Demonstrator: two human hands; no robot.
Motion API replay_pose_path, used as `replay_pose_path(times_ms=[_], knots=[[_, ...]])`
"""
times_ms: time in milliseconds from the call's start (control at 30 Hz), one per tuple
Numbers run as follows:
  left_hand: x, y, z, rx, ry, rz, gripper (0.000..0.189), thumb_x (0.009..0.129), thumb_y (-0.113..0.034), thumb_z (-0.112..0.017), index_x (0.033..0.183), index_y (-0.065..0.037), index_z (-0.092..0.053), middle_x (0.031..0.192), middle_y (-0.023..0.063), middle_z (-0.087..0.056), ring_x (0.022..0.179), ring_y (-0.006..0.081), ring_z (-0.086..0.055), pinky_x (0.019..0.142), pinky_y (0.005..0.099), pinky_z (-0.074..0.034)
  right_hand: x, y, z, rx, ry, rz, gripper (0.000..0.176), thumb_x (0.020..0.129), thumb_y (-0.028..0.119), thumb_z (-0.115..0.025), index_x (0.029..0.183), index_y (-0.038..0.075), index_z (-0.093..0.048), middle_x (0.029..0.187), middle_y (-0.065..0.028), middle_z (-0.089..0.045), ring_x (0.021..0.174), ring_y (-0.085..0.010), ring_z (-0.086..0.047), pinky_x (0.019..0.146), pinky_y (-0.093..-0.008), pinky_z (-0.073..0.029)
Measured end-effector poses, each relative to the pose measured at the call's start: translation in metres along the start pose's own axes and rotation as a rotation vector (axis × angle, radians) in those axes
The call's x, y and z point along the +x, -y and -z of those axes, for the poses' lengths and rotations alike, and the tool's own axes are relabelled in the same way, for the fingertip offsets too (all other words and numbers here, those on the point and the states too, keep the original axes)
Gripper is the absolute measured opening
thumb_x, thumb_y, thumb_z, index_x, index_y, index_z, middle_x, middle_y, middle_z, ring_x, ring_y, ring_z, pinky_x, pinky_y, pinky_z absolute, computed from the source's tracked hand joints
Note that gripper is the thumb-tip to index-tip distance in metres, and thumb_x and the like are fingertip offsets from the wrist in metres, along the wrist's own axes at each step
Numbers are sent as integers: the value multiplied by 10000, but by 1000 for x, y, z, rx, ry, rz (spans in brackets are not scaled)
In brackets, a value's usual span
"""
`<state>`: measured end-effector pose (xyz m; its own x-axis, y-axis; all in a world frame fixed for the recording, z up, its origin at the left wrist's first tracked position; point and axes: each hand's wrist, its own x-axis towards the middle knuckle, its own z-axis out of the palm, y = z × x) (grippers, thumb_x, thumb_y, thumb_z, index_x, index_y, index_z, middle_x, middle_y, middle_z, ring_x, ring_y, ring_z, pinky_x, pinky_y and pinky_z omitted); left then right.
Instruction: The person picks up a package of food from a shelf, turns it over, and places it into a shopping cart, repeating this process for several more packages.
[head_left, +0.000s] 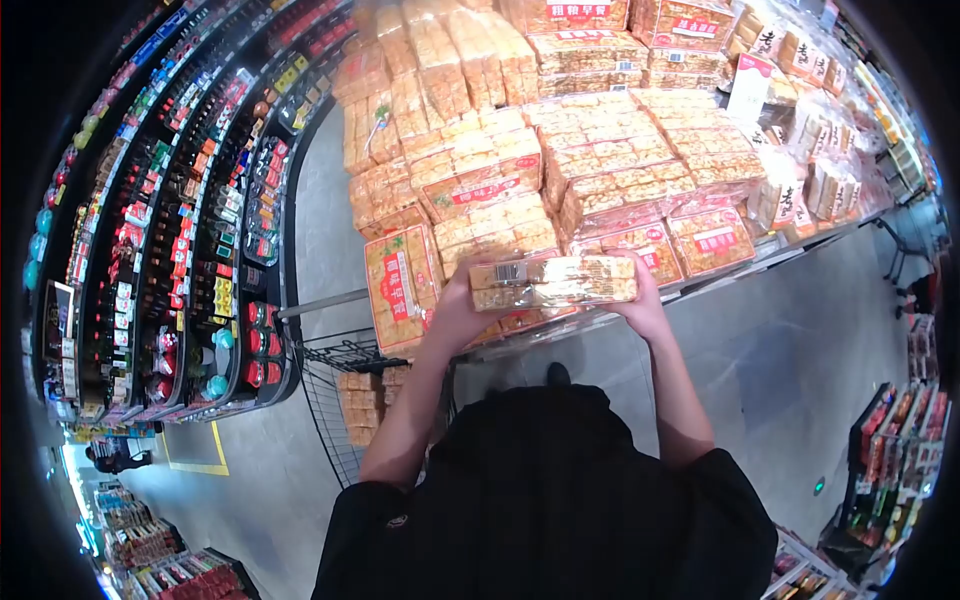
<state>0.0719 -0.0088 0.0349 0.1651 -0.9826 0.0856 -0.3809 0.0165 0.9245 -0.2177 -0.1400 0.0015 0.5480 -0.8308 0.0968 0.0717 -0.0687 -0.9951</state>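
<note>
Both my hands hold one clear pack of biscuits [553, 281] flat in front of me, just before a display stand. My left hand [458, 310] grips its left end and my right hand [643, 303] its right end. The pack has a small label on top. It hovers over the front edge of the stand [760, 255], where many similar packs with red labels [600, 160] are stacked in a tall pile. One pack [402, 287] stands upright at the pile's left front corner, close to my left hand.
A wire shopping cart [335, 385] with several packs inside stands at my left. Curved shelves of bottles and jars [190, 230] line the aisle on the left. More goods [900, 450] sit on a low rack at right. Grey floor [800, 350] spreads around.
</note>
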Motion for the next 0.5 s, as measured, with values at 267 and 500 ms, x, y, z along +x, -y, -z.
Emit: replay_pose_path(times_ms=[267, 500], knots=[[-8, -4, -2, 124, 11, 94, 794, 702, -129, -909, 1344, -79, -445, 1233, 131, -627, 1162, 220, -614, 993, 370, -507, -7, -35, 0, 36, -48, -22, 791, 613, -207, -613, 1344, 63, -474, 1272, -53, -553, 1230, -164, -540, 995, -302, -481], [-4, 11, -4, 60, 47, 95, 811, 715, -129, -902, 1359, -82, -412, 1231, 132, -627, 1157, 231, -614, 997, 375, -505, -12, -45, 0, 121, -78, -129, 846, 623, -196, -559, 1410, 78, -412, 1278, -63, -544, 1234, -172, -535, 996, -305, -474]])
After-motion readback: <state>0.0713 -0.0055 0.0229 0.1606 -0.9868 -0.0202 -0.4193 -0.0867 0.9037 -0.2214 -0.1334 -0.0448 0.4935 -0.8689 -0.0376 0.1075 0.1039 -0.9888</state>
